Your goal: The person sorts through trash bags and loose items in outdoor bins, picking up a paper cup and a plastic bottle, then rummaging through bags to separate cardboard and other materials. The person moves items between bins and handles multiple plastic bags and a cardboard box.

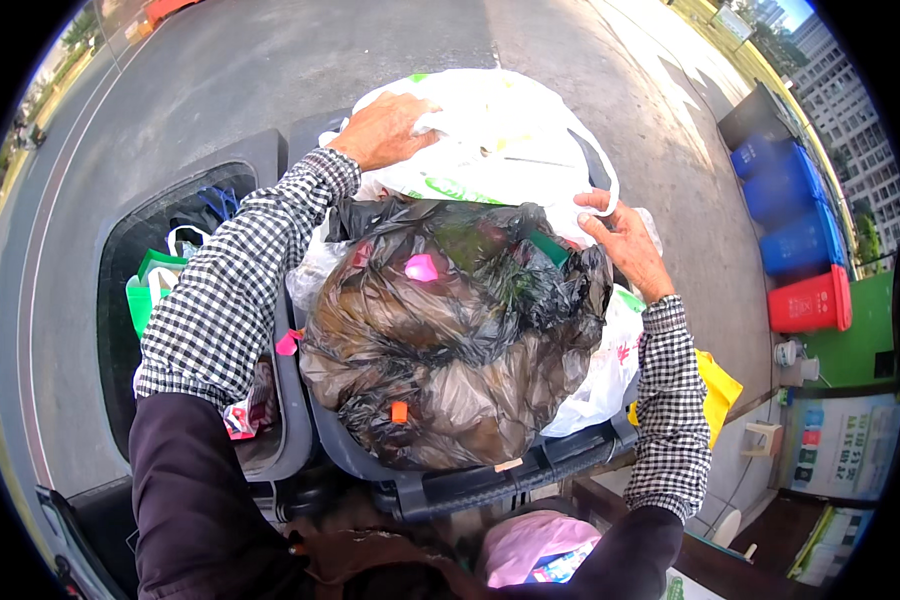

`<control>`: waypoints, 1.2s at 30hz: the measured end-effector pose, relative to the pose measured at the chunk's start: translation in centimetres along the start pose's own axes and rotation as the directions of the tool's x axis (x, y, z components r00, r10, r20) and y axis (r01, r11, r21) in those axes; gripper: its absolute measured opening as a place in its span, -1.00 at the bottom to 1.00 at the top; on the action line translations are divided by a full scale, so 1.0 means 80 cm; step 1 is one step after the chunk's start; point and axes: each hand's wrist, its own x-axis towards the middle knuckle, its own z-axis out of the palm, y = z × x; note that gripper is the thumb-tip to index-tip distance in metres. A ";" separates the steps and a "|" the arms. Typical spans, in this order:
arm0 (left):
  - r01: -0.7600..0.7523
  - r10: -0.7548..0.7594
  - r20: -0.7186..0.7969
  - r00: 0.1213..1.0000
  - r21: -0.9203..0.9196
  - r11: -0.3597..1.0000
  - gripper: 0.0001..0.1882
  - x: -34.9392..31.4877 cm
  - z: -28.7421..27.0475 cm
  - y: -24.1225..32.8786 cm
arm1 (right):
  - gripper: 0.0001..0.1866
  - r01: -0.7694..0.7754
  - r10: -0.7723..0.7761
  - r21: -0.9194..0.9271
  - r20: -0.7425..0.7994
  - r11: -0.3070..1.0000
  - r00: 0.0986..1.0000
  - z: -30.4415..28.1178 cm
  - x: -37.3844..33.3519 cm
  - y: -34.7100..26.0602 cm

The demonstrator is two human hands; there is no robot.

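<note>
A white plastic bag (490, 115) with green print lies spread over the far side of a heaped dark wheeled bin (370, 465). The fingers of my left hand (385, 132) are closed on the bag's left edge. At its right, my right hand (625, 245) pinches the bag near a looped handle (595, 150). Nearer to me, a thin black garbage bag (440, 340), bulging and see-through in places, fills the bin's top. A pink scrap (421, 267) and an orange piece (399, 412) rest on it. What the white bag holds is mostly hidden.
Left of me stands a second open bin (120, 300) with a green-and-white bag (155, 285) inside. A yellow bag (715, 395) sticks out beyond my right forearm. Blue bins (795, 200) and a red bin (810, 302) line the right side.
</note>
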 end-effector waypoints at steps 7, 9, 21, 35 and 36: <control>0.014 -0.015 0.096 0.995 0.012 1.000 -0.50 -0.056 0.017 0.031 | -0.29 0.205 -0.227 -0.098 -0.389 0.974 0.893 -0.022 0.032 -0.046; 0.018 -0.025 0.128 0.991 0.058 0.998 -0.47 -0.059 0.020 0.039 | -0.21 0.261 -0.322 -0.220 -0.324 0.940 0.889 -0.017 0.058 -0.080; -0.010 -0.012 0.132 0.991 0.166 0.986 -0.33 -0.090 0.020 0.059 | -0.11 0.378 -0.161 -0.712 0.356 0.592 0.921 0.073 0.133 -0.013; -0.062 0.055 0.189 0.980 0.032 0.998 -0.44 -0.068 0.032 0.064 | -0.17 0.288 0.024 -0.797 0.353 0.530 0.935 0.050 0.122 0.016; -0.036 0.031 0.167 0.986 0.028 0.999 -0.46 -0.064 0.033 0.068 | -0.17 0.267 0.041 -0.816 0.334 0.513 0.942 0.048 0.126 0.019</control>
